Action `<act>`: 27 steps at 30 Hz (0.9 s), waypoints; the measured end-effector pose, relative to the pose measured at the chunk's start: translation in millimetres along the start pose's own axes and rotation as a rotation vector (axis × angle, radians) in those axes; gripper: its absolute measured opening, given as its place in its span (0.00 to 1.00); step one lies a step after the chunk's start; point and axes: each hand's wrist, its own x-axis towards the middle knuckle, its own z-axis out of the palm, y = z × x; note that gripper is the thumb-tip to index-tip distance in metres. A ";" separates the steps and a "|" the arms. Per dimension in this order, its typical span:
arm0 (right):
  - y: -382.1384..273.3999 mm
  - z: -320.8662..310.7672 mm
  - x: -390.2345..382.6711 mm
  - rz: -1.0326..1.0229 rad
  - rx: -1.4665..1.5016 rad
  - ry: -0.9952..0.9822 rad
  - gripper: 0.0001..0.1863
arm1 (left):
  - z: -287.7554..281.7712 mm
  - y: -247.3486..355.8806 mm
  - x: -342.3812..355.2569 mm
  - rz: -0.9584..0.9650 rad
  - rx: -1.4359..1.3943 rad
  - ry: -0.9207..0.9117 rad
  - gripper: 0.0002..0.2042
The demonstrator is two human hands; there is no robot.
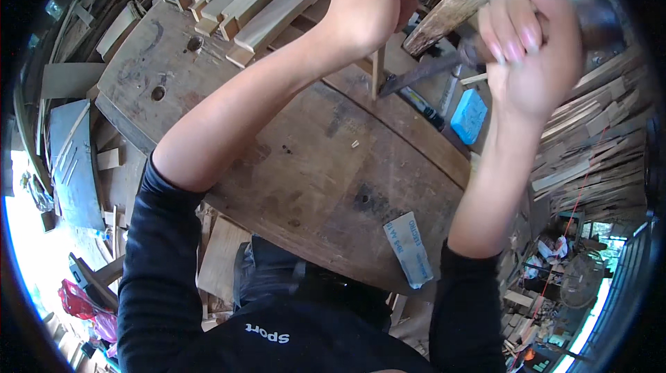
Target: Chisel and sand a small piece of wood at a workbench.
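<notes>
My left hand [371,2] is raised over the far side of the worn wooden bench [305,179], its fingers curled into a fist and mostly hidden behind the wrist. Below that wrist stands a thin wooden strip [378,73]; whether the hand holds it cannot be seen. At the upper right, my right hand [531,47] is wrapped round a dark tool [423,73] with a long shaft, slightly blurred. The shaft slants down left, its narrow end close to the strip. A thick dark round piece [600,22] shows beyond the hand; I cannot tell if it belongs to the tool.
Curved wooden pieces [277,5] lie side by side at the bench's far left. A rough-edged board [461,5] is between the hands. A blue block [470,116] lies near a black slim object [424,109]. A pale printed strip [409,251] rests at the near right edge.
</notes>
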 end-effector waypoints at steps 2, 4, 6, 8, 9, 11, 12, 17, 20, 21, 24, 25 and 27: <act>0.7 0.8 -6.6 0.000 -0.006 0.005 0.16 | -7.1 -8.3 -0.9 0.088 -0.030 -0.146 0.26; 2.0 4.5 -2.6 0.003 -0.040 0.027 0.16 | 6.4 -6.7 -5.4 0.101 0.035 -0.014 0.27; -3.3 -0.1 4.5 0.003 -0.043 0.011 0.17 | 13.2 2.5 -10.7 0.000 -0.008 0.127 0.27; -24.9 -8.6 14.7 -0.090 -0.105 -0.111 0.17 | -2.8 -5.9 -1.4 -0.011 -0.034 0.134 0.26; -50.3 -10.0 19.6 -0.048 -0.053 -0.124 0.17 | -16.6 -15.2 10.4 -0.040 -0.121 -0.026 0.26; -68.0 -12.9 14.1 -0.070 -0.054 -0.093 0.16 | 17.2 -0.9 1.1 -0.103 -0.061 0.060 0.24; -63.4 -13.1 12.5 -0.144 -0.098 -0.104 0.15 | 11.1 -3.7 1.9 -0.106 -0.056 0.064 0.24; 21.0 23.9 -12.7 -0.078 -0.167 0.105 0.10 | 8.5 -5.5 -6.1 -0.036 -0.080 0.011 0.25; 20.8 28.5 -0.1 -0.024 -0.097 0.245 0.08 | 3.1 -1.8 -4.6 -0.030 -0.051 0.051 0.25; 13.7 19.9 1.4 -0.038 -0.093 0.197 0.10 | 1.8 -1.5 -4.6 -0.084 -0.058 0.045 0.25; -17.7 4.1 12.2 -0.226 -0.425 0.183 0.19 | 2.3 -1.6 0.4 -0.092 -0.063 0.020 0.24; -35.7 7.6 12.5 -0.246 -0.618 0.257 0.20 | 7.0 -1.9 -0.1 -0.080 -0.070 0.027 0.24; -40.2 11.8 9.8 -0.291 -0.638 0.246 0.19 | -2.0 -6.9 4.7 -0.062 -0.092 -0.041 0.24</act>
